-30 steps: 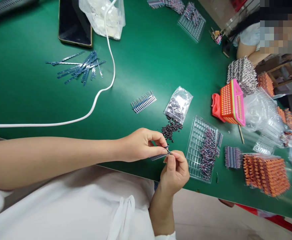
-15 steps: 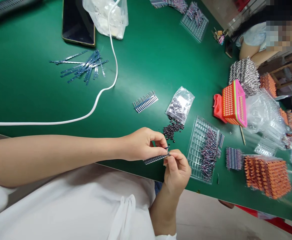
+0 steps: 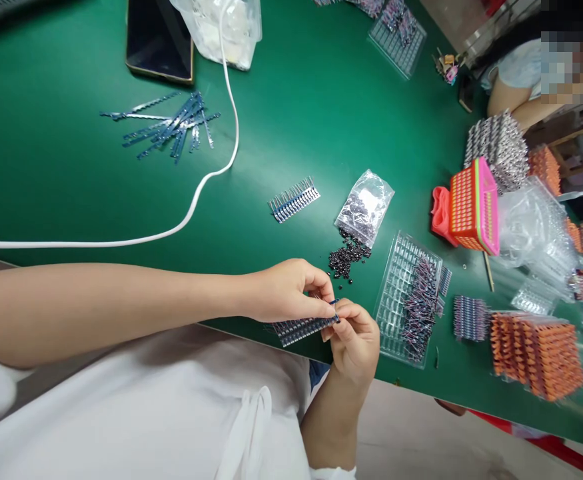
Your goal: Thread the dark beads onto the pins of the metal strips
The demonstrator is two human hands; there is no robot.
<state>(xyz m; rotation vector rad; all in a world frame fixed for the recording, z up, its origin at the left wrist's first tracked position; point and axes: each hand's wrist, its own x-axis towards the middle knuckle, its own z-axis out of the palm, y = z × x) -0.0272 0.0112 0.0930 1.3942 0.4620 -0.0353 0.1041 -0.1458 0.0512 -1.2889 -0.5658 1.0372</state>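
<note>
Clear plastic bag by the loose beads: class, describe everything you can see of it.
The clear plastic bag is small, thin-looking, shiny and wrinkled, with bright glare. Dark contents show through it. It lies slanted on the green table, its near end meeting a heap of loose dark beads. Whether its mouth is open is unclear.

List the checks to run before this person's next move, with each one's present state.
1. Left hand pinching at the dark strip: ok.
2. Right hand has thumb and fingertips at the strip's end: ok.
3. Dark beads all inside the clear bag: not ok, many lie loose on the green table.
4. White cable clear of both hands: ok.
5. Bead between the fingertips: cannot tell, too small.
</note>
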